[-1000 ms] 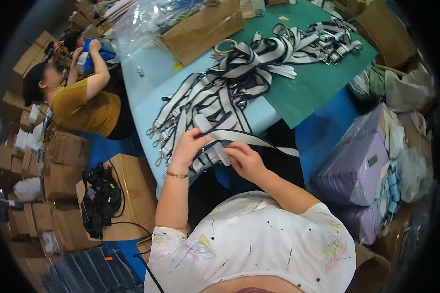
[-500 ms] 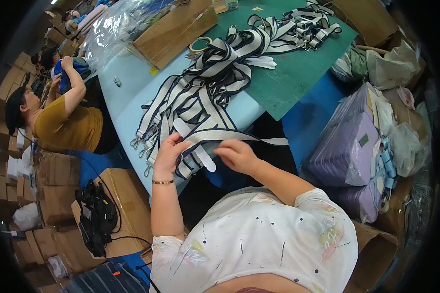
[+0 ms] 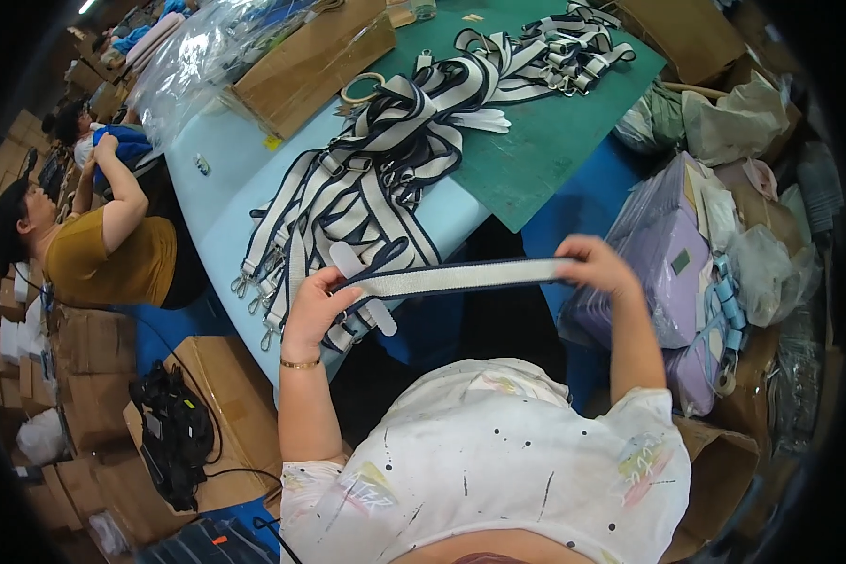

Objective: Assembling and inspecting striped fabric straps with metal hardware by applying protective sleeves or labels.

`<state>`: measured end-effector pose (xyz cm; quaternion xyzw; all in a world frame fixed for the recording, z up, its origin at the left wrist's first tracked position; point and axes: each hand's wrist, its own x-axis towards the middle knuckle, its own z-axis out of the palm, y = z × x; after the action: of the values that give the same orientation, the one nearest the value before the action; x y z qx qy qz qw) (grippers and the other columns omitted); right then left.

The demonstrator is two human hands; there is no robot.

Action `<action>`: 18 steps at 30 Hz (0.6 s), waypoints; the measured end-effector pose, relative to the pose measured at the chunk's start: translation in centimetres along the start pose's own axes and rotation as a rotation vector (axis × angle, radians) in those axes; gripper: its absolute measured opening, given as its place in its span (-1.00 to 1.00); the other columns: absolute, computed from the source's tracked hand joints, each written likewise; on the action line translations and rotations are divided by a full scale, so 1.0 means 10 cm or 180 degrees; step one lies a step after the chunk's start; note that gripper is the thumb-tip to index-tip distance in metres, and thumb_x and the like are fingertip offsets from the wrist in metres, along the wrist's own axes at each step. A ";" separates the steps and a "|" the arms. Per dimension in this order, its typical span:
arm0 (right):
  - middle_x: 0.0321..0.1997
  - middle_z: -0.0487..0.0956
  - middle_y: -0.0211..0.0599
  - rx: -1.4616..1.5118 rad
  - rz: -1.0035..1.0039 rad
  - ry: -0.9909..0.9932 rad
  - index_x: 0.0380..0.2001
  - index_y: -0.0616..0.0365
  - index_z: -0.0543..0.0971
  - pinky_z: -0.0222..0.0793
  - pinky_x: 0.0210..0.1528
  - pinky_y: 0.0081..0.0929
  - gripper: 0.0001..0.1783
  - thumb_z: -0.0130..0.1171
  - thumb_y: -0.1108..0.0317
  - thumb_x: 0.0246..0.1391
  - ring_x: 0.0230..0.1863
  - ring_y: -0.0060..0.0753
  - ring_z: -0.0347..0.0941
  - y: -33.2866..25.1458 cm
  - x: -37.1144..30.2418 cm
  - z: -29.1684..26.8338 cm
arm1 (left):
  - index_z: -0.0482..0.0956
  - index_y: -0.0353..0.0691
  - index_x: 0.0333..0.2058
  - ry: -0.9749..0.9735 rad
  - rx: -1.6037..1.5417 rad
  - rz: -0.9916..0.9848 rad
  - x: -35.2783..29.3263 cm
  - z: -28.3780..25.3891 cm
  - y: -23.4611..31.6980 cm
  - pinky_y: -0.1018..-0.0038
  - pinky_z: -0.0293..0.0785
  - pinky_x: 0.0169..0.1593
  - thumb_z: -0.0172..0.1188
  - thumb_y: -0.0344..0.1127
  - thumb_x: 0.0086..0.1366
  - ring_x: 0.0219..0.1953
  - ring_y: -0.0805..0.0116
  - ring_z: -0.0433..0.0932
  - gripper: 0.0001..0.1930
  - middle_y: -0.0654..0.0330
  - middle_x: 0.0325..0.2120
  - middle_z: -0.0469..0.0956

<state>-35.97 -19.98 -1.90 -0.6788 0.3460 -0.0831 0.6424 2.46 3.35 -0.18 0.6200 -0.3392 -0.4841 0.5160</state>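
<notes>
From afar I see a white strap [image 3: 470, 276] edged in navy, a pale blue tabletop [image 3: 225, 202], a green mat [image 3: 526, 179], a lilac stack [image 3: 658, 258], and a white shirt [image 3: 526, 479] flecked black.

Head-worn fisheye — faces down, close over hands [image 3: 315, 305], table [image 3: 218, 202].

Left hand [image 3: 312, 307] with thumb pressed toward curled fingers, right hand [image 3: 596, 266] well apart rightward and slightly farther, fingertips pinched, both forearms [image 3: 309, 404] reaching forward
</notes>
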 end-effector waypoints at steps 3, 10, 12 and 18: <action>-0.48 0.50 -0.58 -0.0313 -0.0503 0.0093 -0.32 0.13 0.55 0.23 -0.49 -0.76 -0.77 0.28 0.26 -0.01 -0.49 -0.79 0.35 -0.48 0.05 -0.59 | 0.53 -0.39 -0.12 0.0002 -0.0051 0.0083 0.01 -0.02 -0.01 0.62 0.40 -0.14 0.23 -0.51 0.11 -0.26 0.57 0.49 -0.68 0.26 -0.26 0.57; -0.63 0.40 -0.48 -0.2264 -0.1113 0.0500 -0.48 0.15 0.54 0.16 -0.53 -0.51 -0.66 0.31 0.08 -0.08 -0.55 -0.60 0.29 -1.50 0.87 -0.96 | 0.51 -0.38 -0.06 0.0164 -0.0413 0.0134 0.00 -0.05 -0.06 0.60 0.41 -0.07 0.23 -0.51 0.11 -0.20 0.52 0.51 -0.63 0.23 -0.20 0.58; -0.57 0.51 -0.37 -0.2915 -0.1227 0.0663 -0.46 0.13 0.55 0.26 -0.50 -0.42 -0.67 0.31 0.09 -0.12 -0.51 -0.41 0.42 -1.54 1.18 -0.79 | 0.50 -0.39 -0.05 0.0191 -0.0515 -0.0057 -0.01 -0.11 -0.08 0.60 0.41 -0.07 0.23 -0.52 0.12 -0.19 0.52 0.51 -0.62 0.22 -0.19 0.57; -0.33 0.56 -0.40 -0.4661 -0.1702 0.2086 -0.45 -0.02 0.60 0.29 -0.11 -0.16 -0.82 0.27 0.19 -0.17 -0.12 -0.25 0.46 -0.95 1.66 -0.21 | 0.51 -0.37 -0.07 0.0187 -0.0627 0.0011 0.02 -0.05 -0.04 0.62 0.43 -0.25 0.22 -0.51 0.13 -0.31 0.56 0.50 -0.66 0.26 -0.28 0.57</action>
<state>-21.27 -31.85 1.72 -0.9243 0.3090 -0.1797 -0.1337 2.93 3.42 -0.56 0.5796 -0.2757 -0.4957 0.5850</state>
